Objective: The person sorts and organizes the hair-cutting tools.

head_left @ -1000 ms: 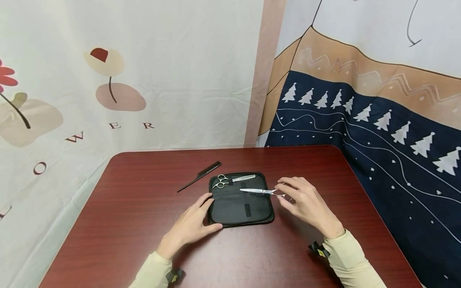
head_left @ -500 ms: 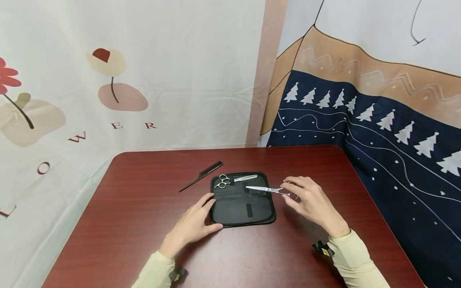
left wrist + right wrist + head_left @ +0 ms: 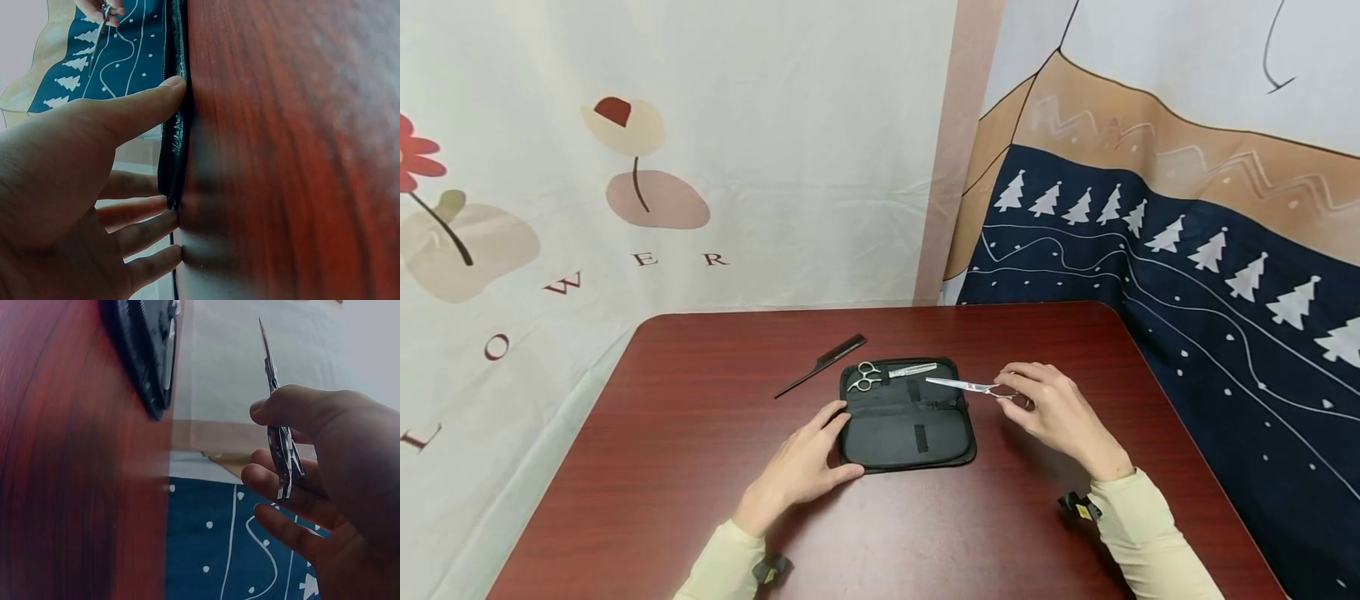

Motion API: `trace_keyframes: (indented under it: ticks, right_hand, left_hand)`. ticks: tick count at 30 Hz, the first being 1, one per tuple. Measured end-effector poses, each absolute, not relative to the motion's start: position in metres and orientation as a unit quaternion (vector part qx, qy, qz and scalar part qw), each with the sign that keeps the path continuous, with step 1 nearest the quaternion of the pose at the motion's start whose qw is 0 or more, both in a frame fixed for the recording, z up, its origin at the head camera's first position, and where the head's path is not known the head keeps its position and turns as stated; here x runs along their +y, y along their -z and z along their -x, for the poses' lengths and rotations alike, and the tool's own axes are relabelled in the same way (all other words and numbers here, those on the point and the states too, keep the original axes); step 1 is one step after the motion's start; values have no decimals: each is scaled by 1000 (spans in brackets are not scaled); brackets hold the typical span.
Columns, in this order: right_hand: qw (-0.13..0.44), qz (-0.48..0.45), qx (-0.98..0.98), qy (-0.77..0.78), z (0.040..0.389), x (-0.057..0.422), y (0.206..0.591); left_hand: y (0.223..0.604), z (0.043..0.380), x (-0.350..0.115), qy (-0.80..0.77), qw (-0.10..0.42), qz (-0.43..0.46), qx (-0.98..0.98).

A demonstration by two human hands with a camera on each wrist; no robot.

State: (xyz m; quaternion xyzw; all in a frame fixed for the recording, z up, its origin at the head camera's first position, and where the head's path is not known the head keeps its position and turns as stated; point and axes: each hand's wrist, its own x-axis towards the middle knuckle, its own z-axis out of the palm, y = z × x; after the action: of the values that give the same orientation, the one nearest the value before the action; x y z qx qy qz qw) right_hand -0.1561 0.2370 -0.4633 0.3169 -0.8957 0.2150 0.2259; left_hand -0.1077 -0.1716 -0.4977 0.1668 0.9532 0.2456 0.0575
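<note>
My right hand [image 3: 1063,417] pinches a pair of silver scissors [image 3: 961,385] by the handles, thumb against fingers. The blades point left over the right side of an open black zip case [image 3: 887,442]. In the right wrist view the scissors [image 3: 272,376] are edge-on, clear of the case. My left hand [image 3: 797,467] touches the case's left and near edges with thumb and fingers spread. The left wrist view has the thumb on the zip edge of the case [image 3: 178,134]. A second pair, toothed thinning scissors [image 3: 910,371], lies under a strap in the case's far half.
A black tail comb [image 3: 823,364] lies on the reddish-brown table [image 3: 715,400], left of and behind the case. A white curtain [image 3: 805,167] and a dark blue one with trees [image 3: 1195,317] hang behind and to the right.
My right hand has moved to the right and slightly away from me with the scissors, uncovering more of the case's middle. The left hand stays at the case's edge.
</note>
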Motion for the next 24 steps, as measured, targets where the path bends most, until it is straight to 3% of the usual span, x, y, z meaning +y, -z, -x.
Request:
trace_keyframes:
  ticks: [8,24]
  right_hand:
    - [194,-310,-904,-220,173,238,469]
    - [74,-279,-934,-212,195,236,481]
  left_hand:
    - [497,109,-172,-242,59,-164,955]
    - [499,111,-172,-247,57,-157,955]
